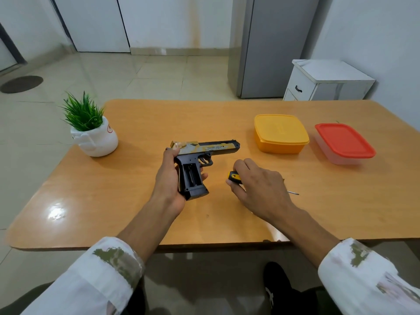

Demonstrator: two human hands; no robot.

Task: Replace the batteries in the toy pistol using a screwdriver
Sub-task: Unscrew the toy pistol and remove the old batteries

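The left grip (168, 180) clasps the toy pistol (218, 148) by its handle above the middle of the bench (113, 201), battery bay (192, 176) open and seemingly empty; the right grip (261, 187) closes round the screwdriver (234, 176) lying just beside it. No cover, screw or batteries show, so small parts may already be astray, and a slack hold could let the screwdriver roll.

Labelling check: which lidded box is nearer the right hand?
The all-yellow box, just beyond the right hand; the clear box with the red lid sits farther right.
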